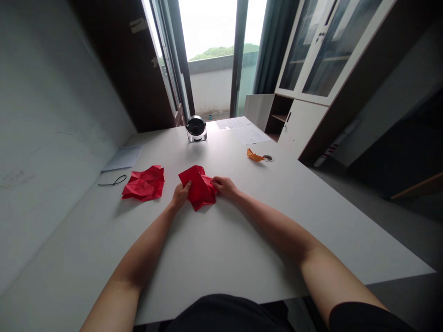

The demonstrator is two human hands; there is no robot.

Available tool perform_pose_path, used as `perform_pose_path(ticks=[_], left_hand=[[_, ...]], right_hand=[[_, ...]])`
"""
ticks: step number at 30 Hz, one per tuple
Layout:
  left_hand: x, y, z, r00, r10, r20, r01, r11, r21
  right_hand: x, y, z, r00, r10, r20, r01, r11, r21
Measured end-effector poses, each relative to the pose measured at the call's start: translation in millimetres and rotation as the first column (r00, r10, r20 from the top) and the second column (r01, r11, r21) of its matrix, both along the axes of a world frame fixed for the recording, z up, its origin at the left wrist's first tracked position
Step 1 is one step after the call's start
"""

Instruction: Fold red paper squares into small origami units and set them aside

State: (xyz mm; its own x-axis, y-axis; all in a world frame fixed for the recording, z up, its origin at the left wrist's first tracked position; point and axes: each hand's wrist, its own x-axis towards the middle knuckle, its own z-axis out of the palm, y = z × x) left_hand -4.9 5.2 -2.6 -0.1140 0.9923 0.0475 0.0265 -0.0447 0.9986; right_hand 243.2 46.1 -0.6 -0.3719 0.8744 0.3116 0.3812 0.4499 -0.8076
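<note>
A creased red paper sheet (198, 185) lies partly folded on the white table (214, 249) in front of me. My left hand (180, 195) pinches its left edge. My right hand (224, 186) grips its right edge, fingers curled onto the paper. A second red paper (144, 183), crumpled with many fold lines, rests flat to the left, untouched.
A small black desk fan (195, 128) stands at the far middle of the table. An orange folded paper (254, 156) lies by a cable hole (267, 158). White sheets (244, 130) lie far right, another sheet (123, 157) and a black loop (112, 181) far left. Cabinets stand right.
</note>
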Motion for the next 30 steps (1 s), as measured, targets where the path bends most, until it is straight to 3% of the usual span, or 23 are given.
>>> perform_pose_path(ticks=[30], left_hand=[[-2.4, 0.2, 0.8, 0.996, -0.047, -0.078, 0.047, 0.999, -0.003]], right_hand=[[1.1, -4.4, 6.7, 0.997, -0.007, 0.083, 0.006, 1.000, 0.014]])
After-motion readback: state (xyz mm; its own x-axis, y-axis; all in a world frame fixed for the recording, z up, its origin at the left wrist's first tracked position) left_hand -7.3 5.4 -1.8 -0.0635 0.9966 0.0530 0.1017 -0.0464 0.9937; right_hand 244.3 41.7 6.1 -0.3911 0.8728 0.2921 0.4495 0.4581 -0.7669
